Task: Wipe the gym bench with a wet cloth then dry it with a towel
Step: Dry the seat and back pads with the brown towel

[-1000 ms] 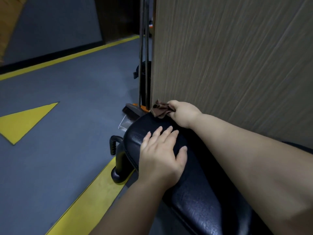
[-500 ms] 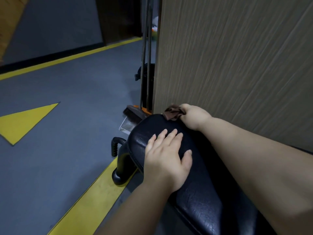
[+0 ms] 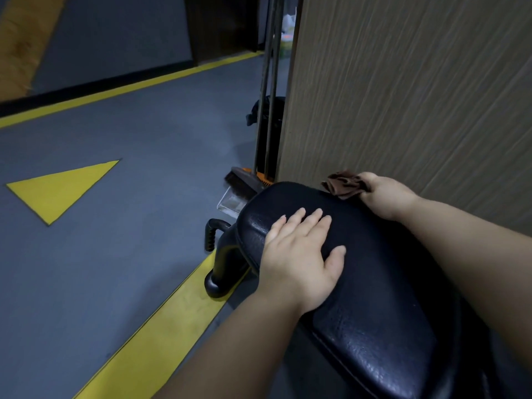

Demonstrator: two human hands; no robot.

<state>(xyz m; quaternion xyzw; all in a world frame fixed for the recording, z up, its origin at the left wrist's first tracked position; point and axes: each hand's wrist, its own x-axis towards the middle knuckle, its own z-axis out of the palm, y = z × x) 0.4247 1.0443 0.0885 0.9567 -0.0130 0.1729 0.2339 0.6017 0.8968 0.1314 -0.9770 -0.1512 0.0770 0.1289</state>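
The black padded gym bench point(image 3: 371, 306) runs from the lower right up to its rounded far end near the middle. My left hand point(image 3: 299, 251) lies flat on the pad with straight fingers, close to that end. My right hand point(image 3: 383, 194) grips a bunched brown cloth point(image 3: 344, 184) at the pad's far right edge, right beside the wooden panel. Part of the cloth is hidden inside my fist.
A wood-grain panel point(image 3: 417, 90) stands tight along the bench's right side. A broom and dustpan point(image 3: 244, 185) lean at the panel's corner beyond the bench. The bench's black foot and ribbed handle point(image 3: 216, 254) sit on grey floor with yellow lines point(image 3: 161, 335).
My right hand has slid with the cloth to the right along the bench's far edge. My left hand stays flat on the pad. The view has shifted slightly left.
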